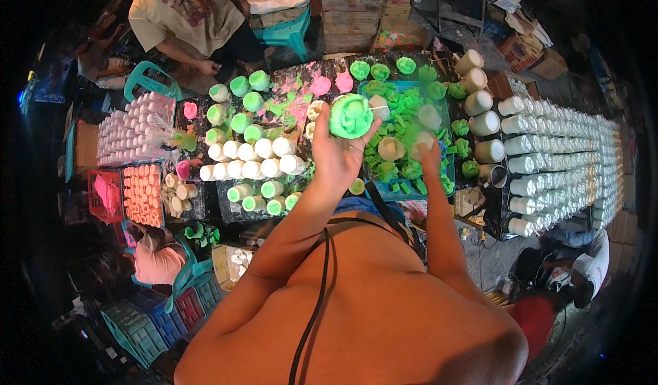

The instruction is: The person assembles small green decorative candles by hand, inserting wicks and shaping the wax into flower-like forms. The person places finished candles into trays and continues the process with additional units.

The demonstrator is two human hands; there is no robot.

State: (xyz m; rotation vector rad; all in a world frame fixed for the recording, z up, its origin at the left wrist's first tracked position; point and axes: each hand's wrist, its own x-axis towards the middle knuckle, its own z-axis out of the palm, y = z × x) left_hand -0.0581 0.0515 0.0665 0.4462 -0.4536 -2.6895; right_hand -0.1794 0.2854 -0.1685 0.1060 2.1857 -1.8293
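Note:
My left hand (334,153) is raised above the table, its fingers and thumb around a bright green flower-shaped piece (351,116) that looks like wax. Ruffled petals show on its upper face. Over the right part of a blue tray (397,195), my right hand (430,153) has its fingers on a pale round piece (420,145); blur hides the exact grip. Loose green petal pieces (404,107) fill the tray. Among them sits a cream-coloured round piece (391,149).
White cylinders (250,170) and green-topped ones (253,101) stand left of the tray. Large white cylinders (485,123) line its right, beside long rows of white ones (548,165). Pink flower pieces (321,85) lie behind. A person (188,18) stands across the table.

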